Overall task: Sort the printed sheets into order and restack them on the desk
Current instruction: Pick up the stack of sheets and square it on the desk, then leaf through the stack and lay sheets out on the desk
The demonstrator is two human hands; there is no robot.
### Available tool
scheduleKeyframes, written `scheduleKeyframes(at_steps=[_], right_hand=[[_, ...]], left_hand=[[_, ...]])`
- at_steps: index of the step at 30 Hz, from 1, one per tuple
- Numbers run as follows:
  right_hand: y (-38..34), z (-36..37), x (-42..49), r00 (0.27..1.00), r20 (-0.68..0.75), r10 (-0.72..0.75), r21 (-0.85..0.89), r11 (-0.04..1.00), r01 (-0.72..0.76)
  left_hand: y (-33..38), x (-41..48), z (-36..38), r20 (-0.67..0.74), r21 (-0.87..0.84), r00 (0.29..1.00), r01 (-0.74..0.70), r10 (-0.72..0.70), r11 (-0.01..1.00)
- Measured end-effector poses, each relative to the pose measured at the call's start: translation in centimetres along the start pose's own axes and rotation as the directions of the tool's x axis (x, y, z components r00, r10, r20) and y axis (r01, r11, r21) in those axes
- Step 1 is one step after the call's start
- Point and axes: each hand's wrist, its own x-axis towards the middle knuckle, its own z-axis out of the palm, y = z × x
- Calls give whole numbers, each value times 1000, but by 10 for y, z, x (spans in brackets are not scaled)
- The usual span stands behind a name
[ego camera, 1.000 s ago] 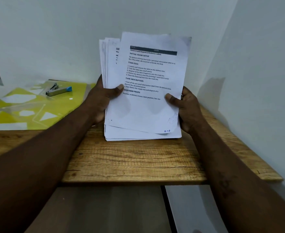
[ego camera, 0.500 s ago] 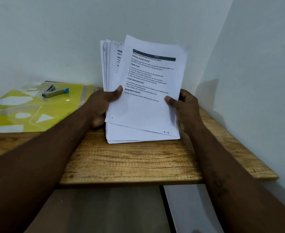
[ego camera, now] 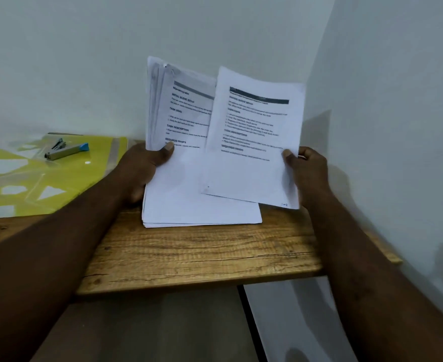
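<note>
My left hand (ego camera: pixel 143 169) grips a stack of printed sheets (ego camera: pixel 181 142) upright, its bottom edge resting on the wooden desk (ego camera: pixel 202 254). The thumb lies across the front page. My right hand (ego camera: pixel 306 171) pinches the right edge of a single printed sheet (ego camera: pixel 251 142) and holds it to the right of the stack, overlapping the stack's right side. That sheet is tilted, with a small handwritten mark at its lower right corner. Its text is blurred.
A yellow patterned folder (ego camera: pixel 58 176) lies on the desk at the left, with a grey stapler with a blue tip (ego camera: pixel 65 151) on top of it. White walls close in behind and on the right. The desk's front edge is near me.
My right hand has pulled the top sheet off the stack and moved it right, uncovering the page underneath. My left hand keeps the stack in place.
</note>
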Motion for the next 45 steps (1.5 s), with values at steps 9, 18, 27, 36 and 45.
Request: scheduleKeyframes(at_steps=[9, 18, 27, 36, 45], right_hand=[[27, -112, -12, 991, 41, 126, -327, 939, -106], [15, -131, -18, 982, 176, 73, -866, 486, 119], [0, -121, -44, 946, 296, -129, -860, 395, 323], [1, -89, -66, 856, 496, 145, -728, 606, 319], [0, -91, -63, 852, 504, 137, -715, 621, 323]], left_hand=[[4, -2, 4, 9, 62, 999, -41, 41, 997], [8, 2, -6, -4, 59, 997, -74, 74, 995], [6, 0, -4, 17, 87, 996, -93, 91, 992], [4, 1, -3, 20, 70, 997, -81, 80, 994], [6, -1, -3, 41, 75, 996, -82, 79, 994]])
